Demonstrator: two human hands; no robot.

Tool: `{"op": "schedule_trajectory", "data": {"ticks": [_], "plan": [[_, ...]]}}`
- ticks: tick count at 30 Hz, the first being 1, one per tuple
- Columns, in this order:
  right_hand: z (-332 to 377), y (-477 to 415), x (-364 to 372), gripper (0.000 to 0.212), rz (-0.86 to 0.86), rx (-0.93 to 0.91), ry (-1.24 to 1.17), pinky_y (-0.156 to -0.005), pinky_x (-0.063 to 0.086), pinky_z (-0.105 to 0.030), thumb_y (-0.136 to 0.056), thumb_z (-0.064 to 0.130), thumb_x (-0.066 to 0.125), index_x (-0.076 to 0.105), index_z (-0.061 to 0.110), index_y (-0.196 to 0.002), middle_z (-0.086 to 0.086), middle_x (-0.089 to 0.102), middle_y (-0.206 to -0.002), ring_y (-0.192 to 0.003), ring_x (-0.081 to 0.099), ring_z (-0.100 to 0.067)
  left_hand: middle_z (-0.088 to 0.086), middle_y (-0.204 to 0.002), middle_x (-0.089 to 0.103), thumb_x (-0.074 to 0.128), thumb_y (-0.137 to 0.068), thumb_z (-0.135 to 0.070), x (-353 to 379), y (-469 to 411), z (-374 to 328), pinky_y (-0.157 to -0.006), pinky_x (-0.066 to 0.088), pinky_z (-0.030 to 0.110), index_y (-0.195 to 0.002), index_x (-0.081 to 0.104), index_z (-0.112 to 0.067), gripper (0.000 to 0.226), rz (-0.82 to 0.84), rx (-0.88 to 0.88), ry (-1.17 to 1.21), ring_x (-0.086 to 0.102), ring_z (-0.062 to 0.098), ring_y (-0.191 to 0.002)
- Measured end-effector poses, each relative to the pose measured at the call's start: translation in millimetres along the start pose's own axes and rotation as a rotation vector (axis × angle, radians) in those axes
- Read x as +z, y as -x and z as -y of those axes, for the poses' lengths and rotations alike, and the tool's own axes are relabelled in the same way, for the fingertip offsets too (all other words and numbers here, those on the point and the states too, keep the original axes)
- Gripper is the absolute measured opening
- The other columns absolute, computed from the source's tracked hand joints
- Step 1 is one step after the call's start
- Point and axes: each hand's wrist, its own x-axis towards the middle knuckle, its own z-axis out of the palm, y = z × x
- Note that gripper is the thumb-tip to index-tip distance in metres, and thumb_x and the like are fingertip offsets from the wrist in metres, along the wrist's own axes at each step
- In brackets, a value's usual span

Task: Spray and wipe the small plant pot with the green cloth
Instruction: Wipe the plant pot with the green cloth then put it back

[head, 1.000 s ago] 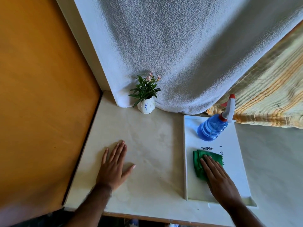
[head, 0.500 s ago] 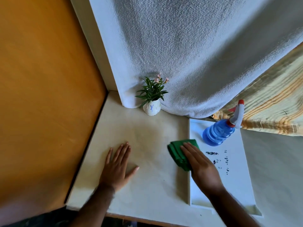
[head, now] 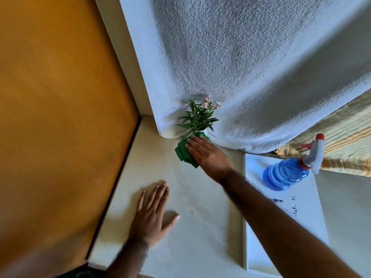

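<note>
The small plant with green leaves and pink flowers stands at the back of the table against a white towel. Its white pot is almost wholly hidden behind the folded green cloth. My right hand lies flat on the cloth and presses it against the pot's front. My left hand rests flat on the table nearer to me, fingers spread, holding nothing. The blue spray bottle with a red and white trigger stands untouched on the white tray at the right.
A white towel hangs behind the plant. An orange wall borders the cream table on the left. A striped yellow fabric hangs at the far right behind the bottle.
My right hand has carried the green cloth from the tray's edge across the table up against the plant pot. The left hand has stayed flat in place.
</note>
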Motion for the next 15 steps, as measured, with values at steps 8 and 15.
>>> {"op": "schedule_trajectory", "data": {"ticks": [8, 15], "plan": [[-9, -3, 22, 0.037, 0.051, -0.03, -0.102, -0.105, 0.047, -0.059, -0.088, -0.009, 0.063, 0.067, -0.01, -0.124, -0.027, 0.065, -0.133, -0.127, 0.058, -0.045, 0.001, -0.177, 0.024, 0.046, -0.096, -0.076, 0, 0, 0, -0.127, 0.03, 0.06, -0.166, 0.025, -0.016, 0.095, 0.025, -0.009, -0.01, 0.023, 0.018, -0.163], [0, 9, 26, 0.054, 0.168, 0.052, -0.248, -0.103, 0.044, -0.066, -0.087, -0.001, 0.027, 0.067, -0.014, -0.122, -0.033, 0.064, -0.129, -0.122, 0.059, -0.053, 0.001, -0.177, 0.024, 0.049, -0.095, -0.076, 0, 0, 0, -0.128, 0.028, 0.06, -0.166, 0.025, -0.016, 0.096, 0.013, -0.004, -0.006, 0.023, 0.018, -0.163]]}}
